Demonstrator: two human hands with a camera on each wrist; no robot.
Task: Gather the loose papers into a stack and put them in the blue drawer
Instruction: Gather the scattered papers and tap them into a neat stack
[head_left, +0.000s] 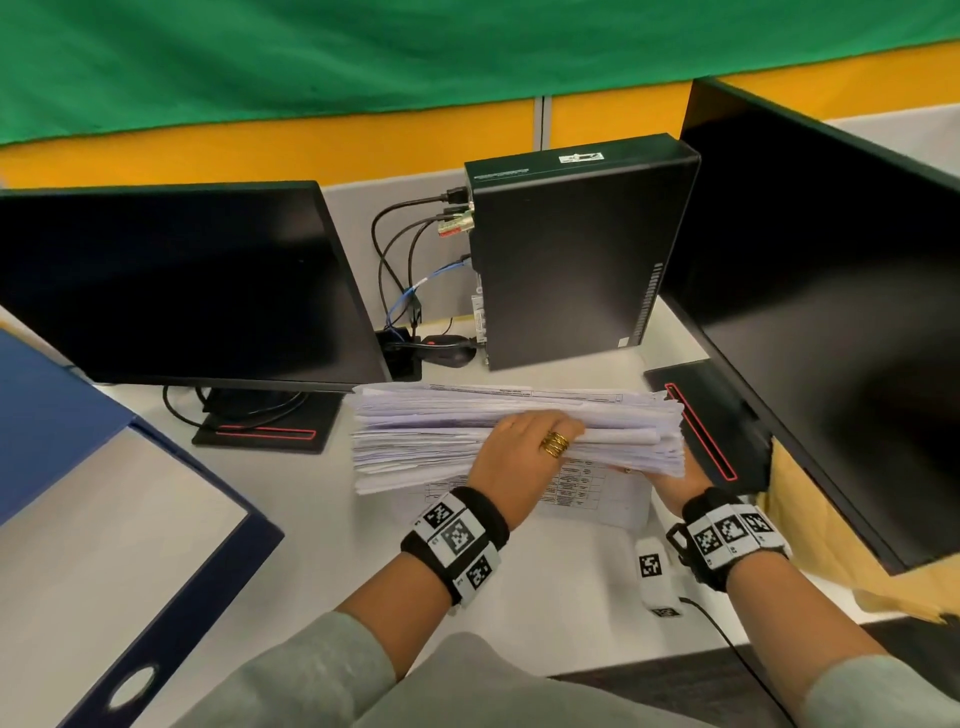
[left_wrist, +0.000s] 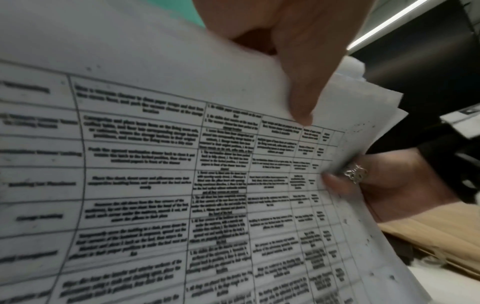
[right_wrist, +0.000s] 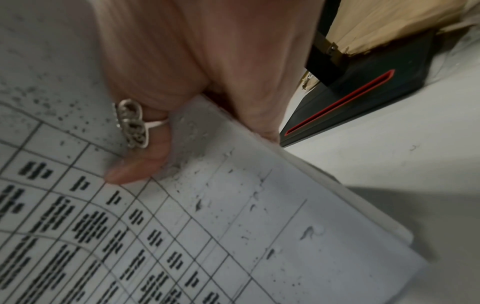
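A thick, uneven stack of papers (head_left: 441, 426) is held just above the white desk (head_left: 545, 597), in front of the small computer. My left hand (head_left: 519, 452), wearing a gold ring, grips the stack's near edge at the middle. My right hand (head_left: 670, 486) grips its near right corner from below. A sheet printed with a table (left_wrist: 155, 164) forms the underside and sags a little lower. My left thumb (left_wrist: 298, 82) presses on that sheet. A ringed finger of my right hand (right_wrist: 140, 164) lies under it. At the left lies an open blue case (head_left: 52, 415) with a white inside and a finger hole.
A dark monitor (head_left: 182, 280) stands at the left and another monitor (head_left: 831, 312) at the right, their bases flanking the stack. A black mini computer (head_left: 571, 254) with cables stands behind. A brown envelope (head_left: 810, 535) lies under the right monitor. A white tagged device (head_left: 654, 577) sits near my right wrist.
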